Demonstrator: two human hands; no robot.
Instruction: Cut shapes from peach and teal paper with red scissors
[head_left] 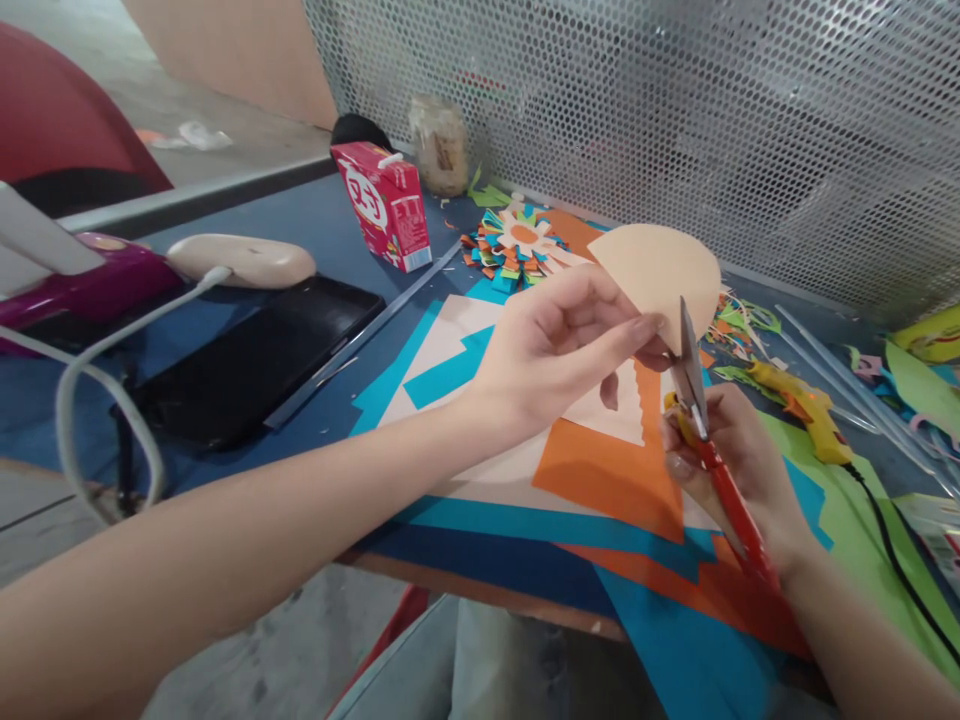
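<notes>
Paper (660, 265) was pinched in my left hand (555, 345) above the worktop (300, 215), I saw. My right hand (757, 470) gripped red-handled scissors (718, 475), blades at the paper's edge.

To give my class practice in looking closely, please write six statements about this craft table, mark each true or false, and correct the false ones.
1. The right hand holds scissors. True.
2. The left hand holds blue paper. False: it holds cream paper.
3. The glue gun is blue. False: it is yellow.
4. The drink carton stands upright. True.
5. The paper flower has a blue centre. False: its centre is orange.
6. A jar stands near the carton. True.
</notes>
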